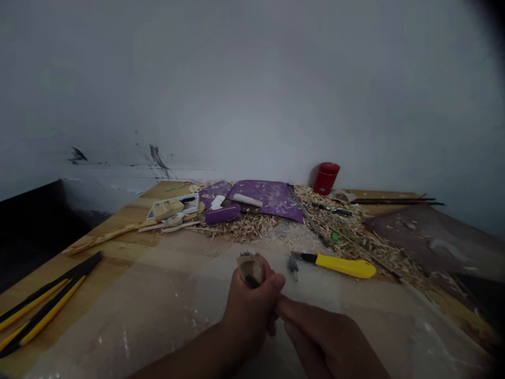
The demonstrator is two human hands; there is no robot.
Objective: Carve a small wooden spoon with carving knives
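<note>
Your left hand (248, 310) was closed in a fist around a small wooden piece (250, 267), with the thumb pressed across its front. The pale, rough top of the piece stuck out above your knuckles. You held it low over the clear plastic sheet (158, 305) that covered the near part of the wooden table (130, 213).

Your right hand (323, 342) came in from the lower right with its fingers loosely stretched out. The forefinger tip touched your left hand just below the thumb. Something dark showed between the two hands, but I could not tell whether your right fingers gripped anything.

A yellow utility knife (343, 266) lay on the sheet just beyond your hands, to the right, with its black nose pointing left. Wood shavings (347, 226) were heaped behind it and spread across the back of the table.

Farther back lay a purple mat (272, 197) with a white tube (247, 200) on it, and a purple case (223, 214) sat at its near left edge. A red can (325, 178) stood by the wall; any print on it was too blurred to read. A white tray (189, 202) sat to the left of the mat, and a long wooden stick (106, 237) lay in front of it. Yellow-and-black tools (43, 310) lay at the far left edge. No lettering on any of these could be made out.
</note>
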